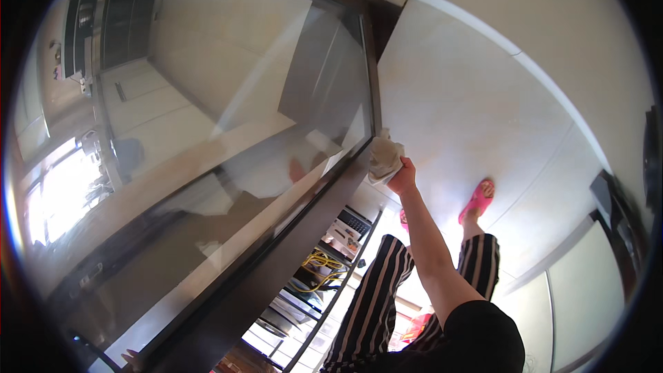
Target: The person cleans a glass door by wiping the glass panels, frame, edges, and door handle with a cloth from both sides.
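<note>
My right hand [403, 178] grips a crumpled beige cloth [385, 159], its fingers mostly hidden by the folds. The cloth lies against the dark frame [305, 194] of a large glass panel [233, 88], near the frame's corner. Reflections of a bright window and a room fill the pane. At the bottom left, only fingertips of my left hand [132, 357] show at the frame's inner edge; the rest of that hand is hidden behind the frame or out of view.
Below the frame, an open shelf [331, 290] holds yellow cable [321, 264] and several other items. My feet, in pink slippers [477, 199], stand on a pale floor [466, 103]. A white baseboard [523, 57] runs along the wall. Pale cabinet panels [585, 280] stand at right.
</note>
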Demonstrator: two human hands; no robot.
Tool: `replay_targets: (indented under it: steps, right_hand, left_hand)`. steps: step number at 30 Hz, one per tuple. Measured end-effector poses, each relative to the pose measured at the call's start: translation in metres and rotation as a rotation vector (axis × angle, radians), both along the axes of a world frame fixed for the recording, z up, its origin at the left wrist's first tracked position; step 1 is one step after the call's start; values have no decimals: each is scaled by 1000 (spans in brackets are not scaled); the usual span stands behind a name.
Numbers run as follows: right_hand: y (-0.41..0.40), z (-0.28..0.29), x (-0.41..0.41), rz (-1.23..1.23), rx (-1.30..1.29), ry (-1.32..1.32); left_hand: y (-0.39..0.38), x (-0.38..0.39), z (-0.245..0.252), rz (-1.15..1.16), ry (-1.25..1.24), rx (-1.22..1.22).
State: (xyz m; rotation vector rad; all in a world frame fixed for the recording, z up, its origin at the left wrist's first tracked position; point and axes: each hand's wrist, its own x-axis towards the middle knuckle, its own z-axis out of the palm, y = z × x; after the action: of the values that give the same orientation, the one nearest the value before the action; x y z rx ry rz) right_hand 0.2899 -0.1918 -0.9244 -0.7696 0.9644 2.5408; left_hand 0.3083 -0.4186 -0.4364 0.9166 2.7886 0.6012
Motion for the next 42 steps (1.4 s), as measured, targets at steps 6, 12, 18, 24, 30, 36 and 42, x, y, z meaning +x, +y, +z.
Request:
replay_targets:
  steps: [6, 12, 18, 24, 30, 36, 42]
  right_hand:
    - [72, 33, -9, -32, 106, -79]
    - [136, -59, -86, -52, 393, -385]
    - [105, -140, -207, 180, 677, -647]
    - [237, -178, -303, 385, 1090, -678]
    - [334, -113, -349, 492, 1147, -666]
    - [281, 71, -372, 427, 1291, -788]
    - [304, 297, -340, 235, 1391, -722]
  left_hand:
    - [-6, 0, -3, -27, -9, 58]
    - [19, -21, -74, -51, 85, 42]
    - [35, -60, -137, -67, 233, -74]
    - [39, -73, -170, -45, 288, -170]
    - [43, -74, -172, -30, 311, -178]
    - [15, -71, -115, 10, 389, -249]
    - [15, -74, -73, -15, 413, -139]
